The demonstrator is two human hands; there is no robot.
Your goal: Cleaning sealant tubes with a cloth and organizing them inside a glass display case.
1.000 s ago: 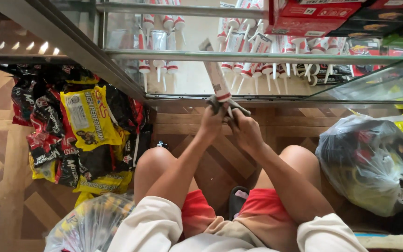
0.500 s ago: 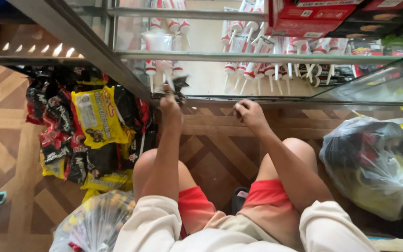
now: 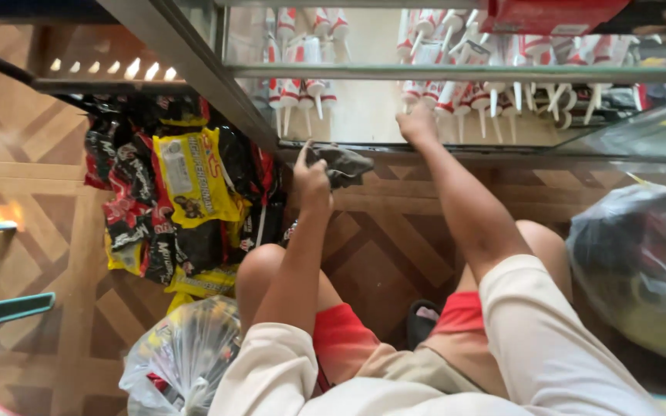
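My left hand [image 3: 311, 179] is closed around a dark grey rag [image 3: 342, 163], bunched up and held just below the front edge of the lower shelf of the glass cabinet [image 3: 194, 73]. My right hand [image 3: 418, 123] reaches up to that same shelf edge, with the fingers resting on it right under a row of red-and-white tubes with pointed nozzles [image 3: 456, 96]; I cannot tell whether those fingers grip anything, since the back of the hand hides them.

More of the same tubes [image 3: 302, 88] hang to the left of that row, and a second lot sits on the glass shelf [image 3: 464, 72] above. A red box [image 3: 556, 15] lies on top, at the upper right.

I am squatting on a wooden parquet floor [image 3: 48, 192], knees spread, in red shorts [image 3: 341, 339]. To my left, against the cabinet's metal frame, is a heap of black, red and yellow snack packets [image 3: 183, 192]. A clear plastic bag with packets inside [image 3: 186, 354] sits by my left knee. Another knotted, filled plastic bag [image 3: 641, 262] crowds in just beside my right leg. A dark sandal [image 3: 424, 320] shows between my thighs.
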